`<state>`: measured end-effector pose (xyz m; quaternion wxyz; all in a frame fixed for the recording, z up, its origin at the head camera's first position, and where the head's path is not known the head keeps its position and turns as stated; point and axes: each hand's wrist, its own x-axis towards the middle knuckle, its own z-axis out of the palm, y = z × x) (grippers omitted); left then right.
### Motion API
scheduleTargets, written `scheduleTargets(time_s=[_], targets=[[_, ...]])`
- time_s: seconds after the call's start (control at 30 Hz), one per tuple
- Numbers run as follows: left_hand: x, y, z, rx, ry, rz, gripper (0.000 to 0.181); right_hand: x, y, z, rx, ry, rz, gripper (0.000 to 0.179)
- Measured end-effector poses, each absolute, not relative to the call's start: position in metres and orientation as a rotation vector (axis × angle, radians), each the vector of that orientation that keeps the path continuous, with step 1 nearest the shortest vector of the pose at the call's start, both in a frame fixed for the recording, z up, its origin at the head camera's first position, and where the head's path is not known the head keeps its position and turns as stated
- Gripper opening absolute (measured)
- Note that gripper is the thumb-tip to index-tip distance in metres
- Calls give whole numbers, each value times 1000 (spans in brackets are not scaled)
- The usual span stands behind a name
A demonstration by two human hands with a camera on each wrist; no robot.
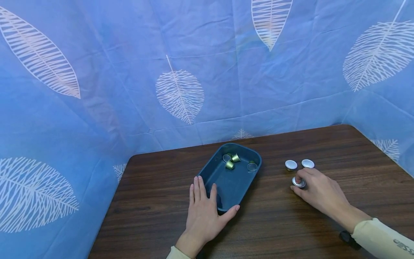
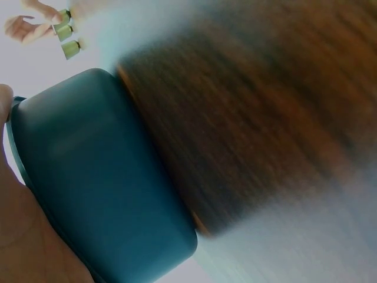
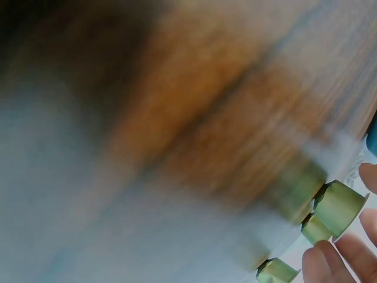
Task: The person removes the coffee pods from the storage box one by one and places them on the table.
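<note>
Right hand (image 1: 321, 190) grips a pod (image 1: 301, 184) near two others (image 1: 291, 165). Left hand (image 1: 204, 216), fingers straight, touches the tray (image 1: 231, 189).

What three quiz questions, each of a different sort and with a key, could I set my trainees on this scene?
1. Count: how many small green, silver-lidded, cup-shaped capsules are on the brown wood-grain table, outside the dark teal rectangular tray?

2. True or false: the person's left hand is at the end of the tray farthest from the person.

3. Multiple choice: what are the fingers of the right hand touching?
a) the tray
b) a capsule outside the tray
c) the left hand

Key: 1. Three. 2. False; it is at the near end. 3. b.
</note>
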<state>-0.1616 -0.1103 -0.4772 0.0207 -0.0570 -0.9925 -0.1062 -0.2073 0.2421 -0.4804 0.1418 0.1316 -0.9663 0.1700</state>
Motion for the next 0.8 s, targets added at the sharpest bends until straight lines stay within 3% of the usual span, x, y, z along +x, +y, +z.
scheduleTargets(time_s=[0.8], targets=[[-164,-111,-479,-154,-3091,-326,116,-229,207,-448,644,-2560,414,18]])
